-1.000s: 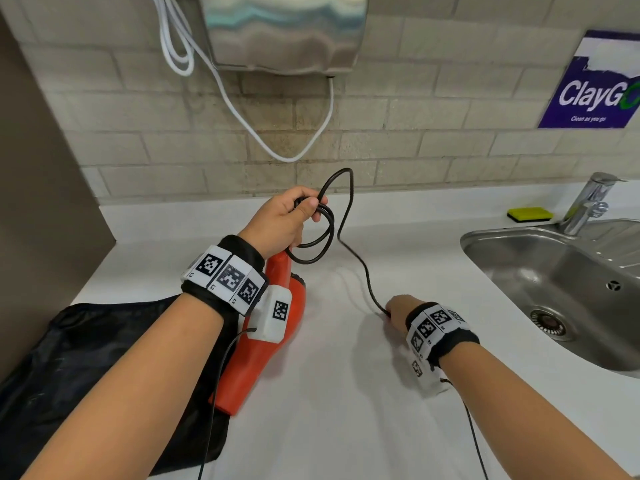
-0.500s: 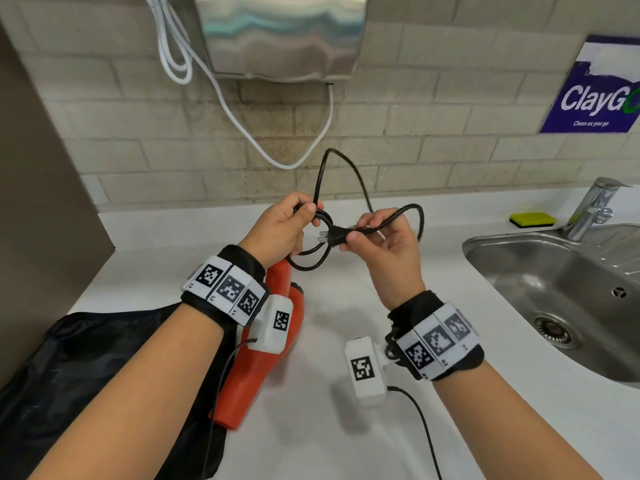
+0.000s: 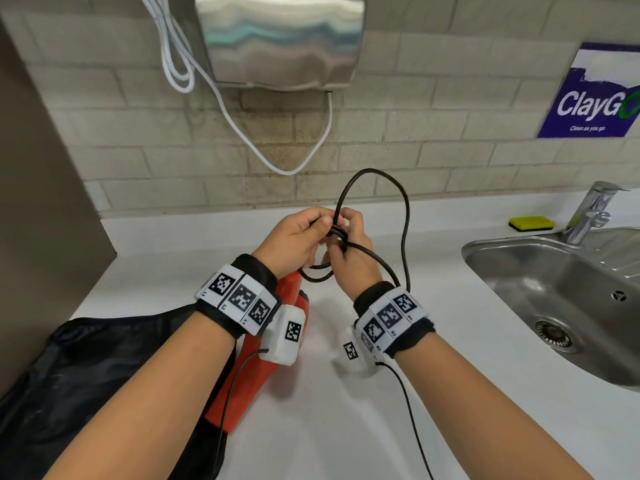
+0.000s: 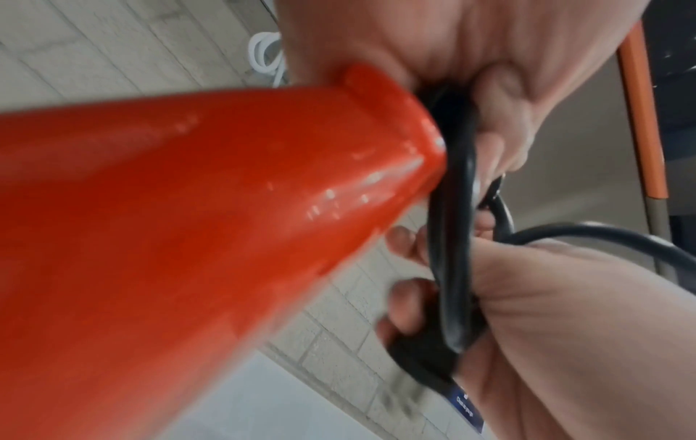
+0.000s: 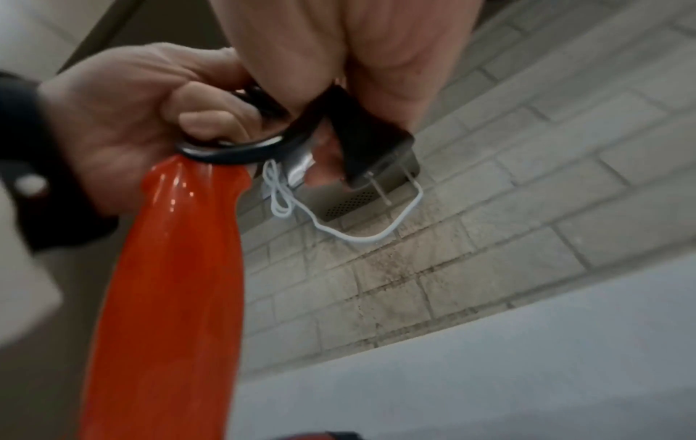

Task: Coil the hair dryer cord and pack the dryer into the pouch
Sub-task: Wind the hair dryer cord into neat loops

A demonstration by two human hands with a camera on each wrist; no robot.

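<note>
The orange hair dryer point(image 3: 252, 372) lies on the white counter point(image 3: 433, 341), its lower part over the black pouch point(image 3: 86, 368). The dryer's handle end shows orange in the left wrist view point(image 4: 188, 223) and the right wrist view point(image 5: 169, 282). Its black cord point(image 3: 405, 220) is looped above the counter. My left hand point(image 3: 298, 237) grips the gathered loops point(image 4: 452, 238). My right hand point(image 3: 349, 251) meets it and holds the cord's end, with the black plug point(image 5: 376, 146) between its fingers. One big loop stands up behind both hands.
A steel sink point(image 3: 561, 306) with a tap point(image 3: 592, 209) is at the right, and a yellow sponge point(image 3: 531, 223) sits beside it. A steel hand dryer point(image 3: 280, 39) with a white cable point(image 3: 242, 133) hangs on the brick wall. A blue sign point(image 3: 595, 95) is at the far right.
My right hand rose from the counter with the cord's end and came to the left hand. The plug is now tucked in at the coil, and the hands touch.
</note>
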